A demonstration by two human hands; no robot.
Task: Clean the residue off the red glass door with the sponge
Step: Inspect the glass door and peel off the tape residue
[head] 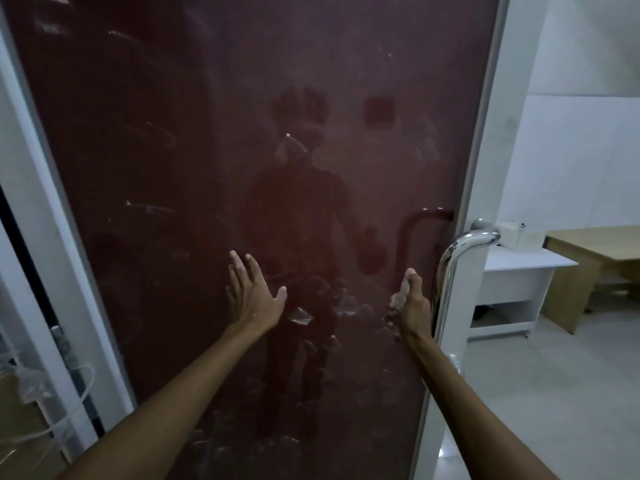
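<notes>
Red glass door (207, 168) upright, filling most of the view, set in a pale metal frame (485, 140). Smeared all over with whitish residue (301, 315): streaks toward the upper left corner and left edge, cloudy patches and scraps thickest in the lower middle and toward the bottom edge. Dim reflection of a person in the glass at the centre. Left hand (251, 294) raised before the lower middle of the pane, fingers straight and spread, thumb out to the right, grasping nothing; touching the glass or just off it, cannot tell. Right hand (408, 299) near the door's right edge, seen edge-on, thumb up and fingers extended toward the glass, whitish film on the fingertips (398, 301); no object visibly held, released rather than clenched. Chrome pull handle (450, 271) just beside the right hand, fixed to the frame at the right edge. No sponge in sight. Beyond the right edge, a white desk (519, 271) with a small white box (512, 232) on top, a wooden table (595, 244) behind, pale floor (554, 375) below.
</notes>
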